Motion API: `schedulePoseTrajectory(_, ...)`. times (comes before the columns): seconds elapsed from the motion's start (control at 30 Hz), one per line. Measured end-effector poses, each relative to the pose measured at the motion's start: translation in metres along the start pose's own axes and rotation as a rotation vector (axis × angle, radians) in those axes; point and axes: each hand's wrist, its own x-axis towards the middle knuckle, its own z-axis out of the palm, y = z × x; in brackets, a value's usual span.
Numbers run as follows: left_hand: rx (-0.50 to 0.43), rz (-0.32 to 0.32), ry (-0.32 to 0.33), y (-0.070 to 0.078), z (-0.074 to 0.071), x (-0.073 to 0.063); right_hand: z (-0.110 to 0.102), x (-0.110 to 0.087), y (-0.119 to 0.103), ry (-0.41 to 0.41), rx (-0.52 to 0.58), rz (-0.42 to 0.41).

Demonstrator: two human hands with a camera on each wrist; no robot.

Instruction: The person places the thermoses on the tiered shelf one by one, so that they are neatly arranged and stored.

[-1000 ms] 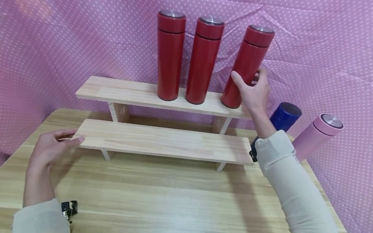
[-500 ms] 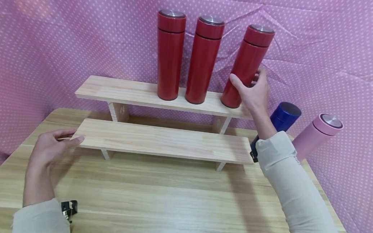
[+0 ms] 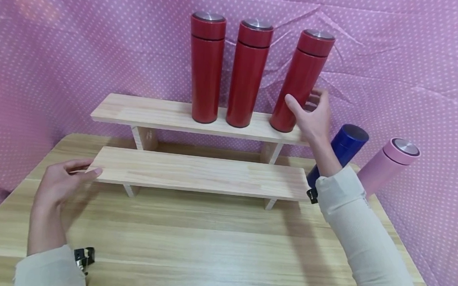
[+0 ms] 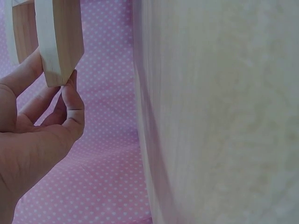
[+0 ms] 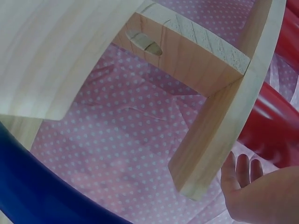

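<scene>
A two-tier wooden shelf stands on the table, with a lower board (image 3: 199,173) and an upper board (image 3: 143,110). My left hand (image 3: 60,180) pinches the lower board's left end, thumb on top and fingers beneath; the left wrist view shows this board end (image 4: 60,51) too. On the upper board stand a left red thermos (image 3: 206,70), a middle red thermos (image 3: 249,75) and a right red thermos (image 3: 302,81). Around the right thermos's lower part is my right hand (image 3: 312,115), thumb in front, with a gap between fingers and bottle. In the right wrist view those fingers (image 5: 243,172) look nearly straight.
A blue thermos (image 3: 346,144) stands right of the shelf, partly behind my right forearm. Farther right is a pink thermos (image 3: 388,167), its base hidden by the sleeve. Pink dotted cloth (image 3: 101,32) hangs behind the wooden table (image 3: 190,246).
My right hand has slid slightly down and its fingers have loosened away from the right red thermos, which stays on the upper board. The left hand keeps its place.
</scene>
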Motion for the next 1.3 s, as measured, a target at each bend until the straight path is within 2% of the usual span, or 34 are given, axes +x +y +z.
schedulePoseTrajectory(0.43,0.034,-0.027,0.002,-0.002,-0.001,0.000,-0.005,-0.008,0.005,0.014,0.105,-0.012)
schedulePoseTrajectory(0.77,0.032,-0.016,0.001,0.000,-0.001,0.001,-0.016,-0.016,0.002,0.008,0.071,-0.027)
schedulePoseTrajectory(1.1,0.031,-0.026,-0.003,0.001,0.000,0.001,-0.030,-0.020,0.002,0.045,0.135,-0.063)
schedulePoseTrajectory(1.3,0.011,-0.037,-0.004,0.001,0.000,0.003,-0.041,-0.026,0.000,0.052,0.145,-0.040)
